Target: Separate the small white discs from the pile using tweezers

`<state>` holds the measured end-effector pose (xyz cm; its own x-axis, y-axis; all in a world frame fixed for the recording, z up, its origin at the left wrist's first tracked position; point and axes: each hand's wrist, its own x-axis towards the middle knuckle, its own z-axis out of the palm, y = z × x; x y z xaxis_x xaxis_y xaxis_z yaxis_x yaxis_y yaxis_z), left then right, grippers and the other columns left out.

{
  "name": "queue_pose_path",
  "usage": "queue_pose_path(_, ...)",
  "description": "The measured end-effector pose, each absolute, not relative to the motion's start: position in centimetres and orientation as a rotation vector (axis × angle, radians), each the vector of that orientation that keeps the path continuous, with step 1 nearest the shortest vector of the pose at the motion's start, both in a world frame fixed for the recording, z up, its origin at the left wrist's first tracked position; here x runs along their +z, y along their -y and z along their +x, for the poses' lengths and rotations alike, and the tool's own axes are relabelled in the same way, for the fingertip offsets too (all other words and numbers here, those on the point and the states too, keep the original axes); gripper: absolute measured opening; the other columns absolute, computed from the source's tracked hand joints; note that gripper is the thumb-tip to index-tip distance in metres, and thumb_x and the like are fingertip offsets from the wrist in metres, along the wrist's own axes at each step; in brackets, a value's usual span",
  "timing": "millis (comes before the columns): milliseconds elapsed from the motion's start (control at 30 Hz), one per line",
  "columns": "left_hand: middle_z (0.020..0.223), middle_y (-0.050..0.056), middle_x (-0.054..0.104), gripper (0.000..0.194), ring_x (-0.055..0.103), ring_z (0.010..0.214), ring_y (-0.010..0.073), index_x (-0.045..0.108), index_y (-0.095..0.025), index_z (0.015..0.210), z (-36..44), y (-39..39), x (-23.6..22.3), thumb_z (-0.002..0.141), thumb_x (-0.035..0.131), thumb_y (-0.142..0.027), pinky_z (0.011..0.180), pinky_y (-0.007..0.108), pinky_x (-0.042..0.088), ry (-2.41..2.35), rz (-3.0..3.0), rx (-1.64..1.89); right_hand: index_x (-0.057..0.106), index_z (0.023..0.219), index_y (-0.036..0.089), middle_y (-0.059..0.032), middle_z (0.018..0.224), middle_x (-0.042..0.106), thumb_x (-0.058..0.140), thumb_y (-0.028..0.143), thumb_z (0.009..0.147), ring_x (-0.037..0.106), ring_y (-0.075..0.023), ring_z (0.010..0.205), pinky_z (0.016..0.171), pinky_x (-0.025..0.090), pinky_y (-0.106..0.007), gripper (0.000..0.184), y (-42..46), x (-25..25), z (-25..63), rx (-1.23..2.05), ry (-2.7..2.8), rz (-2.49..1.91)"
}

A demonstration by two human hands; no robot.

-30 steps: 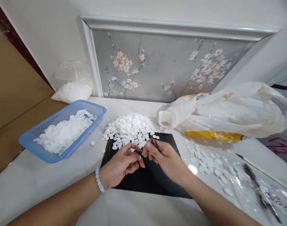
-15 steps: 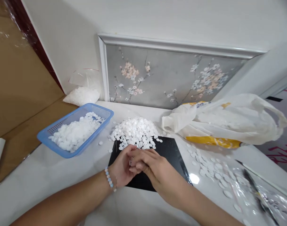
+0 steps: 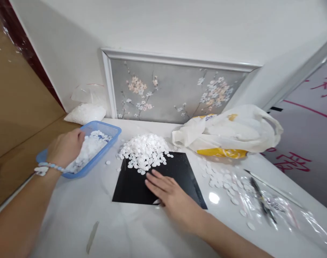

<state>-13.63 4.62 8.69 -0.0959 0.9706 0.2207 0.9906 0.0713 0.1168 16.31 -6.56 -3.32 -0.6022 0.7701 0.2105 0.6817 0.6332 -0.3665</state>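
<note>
My left hand (image 3: 67, 145), with a beaded bracelet at its wrist, is over the left side of a blue plastic basket (image 3: 111, 152) holding small white discs (image 3: 95, 145). Its fingers are curled inward, and whatever they may hold is hidden. My right hand (image 3: 167, 190) lies low over a black sheet (image 3: 133, 190), fingers stretched out just in front of a heap of white discs (image 3: 145, 147). Close to its thumb, a small white piece (image 3: 157, 202) shows at the sheet's front edge.
A clear bag of white pieces (image 3: 86, 113) leans at the wall behind the basket. To the right lie a white and yellow plastic bag (image 3: 227, 138), scattered larger discs (image 3: 219, 179), clear bags (image 3: 287, 211), a black pen-like tool (image 3: 262, 200) and a pale stick (image 3: 273, 188).
My hands, together over the black sheet before, are now apart. The left has moved left to the basket; the right has flattened out over the sheet. The view has shifted slightly right.
</note>
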Motion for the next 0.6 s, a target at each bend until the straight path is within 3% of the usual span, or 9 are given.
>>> queue_pose_path(100,0.087,0.009,0.059,0.025,0.050,0.079,0.0215,0.061,-0.014,0.083,-16.5,-5.1,7.2,0.086,0.040,-0.026,0.063,0.027,0.031,2.219,-2.059,-0.261,0.035,0.143,0.015,-0.0071,0.150,0.033,0.038,0.005,0.080,0.028,-0.0185,0.138,0.112,0.027,-0.039,0.064,6.6,-4.9,17.2,0.306,2.636,-1.193)
queue_pose_path(167,0.101,0.010,0.061,0.027,0.053,0.088,0.0229,0.062,-0.015,0.093,-17.5,-5.3,6.6,0.087,0.039,-0.027,0.072,0.033,0.038,2.197,-2.065,-0.229,0.042,0.139,0.012,-0.0104,0.145,0.041,0.036,0.001,0.075,0.037,-0.0202,0.134,0.110,0.032,-0.039,0.065,6.0,-5.7,19.3,0.176,2.454,-1.507)
queue_pose_path(300,0.101,0.011,0.064,0.035,0.055,0.097,0.0267,0.063,-0.014,0.097,-18.0,-5.2,7.2,0.091,0.033,-0.030,0.084,0.047,0.040,2.128,-2.064,-0.217,0.054,0.125,0.000,-0.0247,0.130,0.054,0.034,0.004,0.078,0.049,-0.0337,0.123,0.099,0.041,-0.050,0.051,5.1,-5.6,23.8,0.026,2.130,-1.876)
queue_pose_path(400,0.115,0.013,0.062,0.041,0.052,0.110,0.0282,0.061,-0.013,0.107,-15.8,-3.3,6.5,0.094,0.027,-0.032,0.095,0.052,0.035,2.009,-2.079,-0.297,0.052,0.127,0.013,-0.0140,0.116,0.065,0.033,0.009,0.082,0.065,-0.0255,0.097,0.077,0.052,-0.037,0.049,5.3,-3.5,24.5,0.037,2.005,-1.903)
queue_pose_path(500,0.130,0.014,0.055,0.051,0.046,0.124,0.0242,0.054,-0.010,0.122,-11.6,1.3,2.5,0.095,0.023,-0.040,0.105,0.040,0.033,1.624,-2.378,-0.429,0.057,0.114,0.020,-0.0041,0.077,0.070,0.032,0.020,0.089,0.065,-0.0220,0.063,0.054,0.045,-0.031,0.036,5.4,-1.1,23.8,0.049,1.873,-1.925)
queue_pose_path(600,0.136,0.018,0.050,0.066,0.046,0.126,0.0285,0.049,-0.009,0.131,-7.7,6.5,-2.6,0.091,0.029,-0.057,0.102,0.042,0.038,1.473,-2.563,-0.324,0.060,0.101,0.022,-0.0007,0.059,0.063,0.031,0.030,0.093,0.060,-0.0212,0.054,0.052,0.038,-0.029,0.031,4.7,0.1,23.6,-0.008,1.837,-1.820)
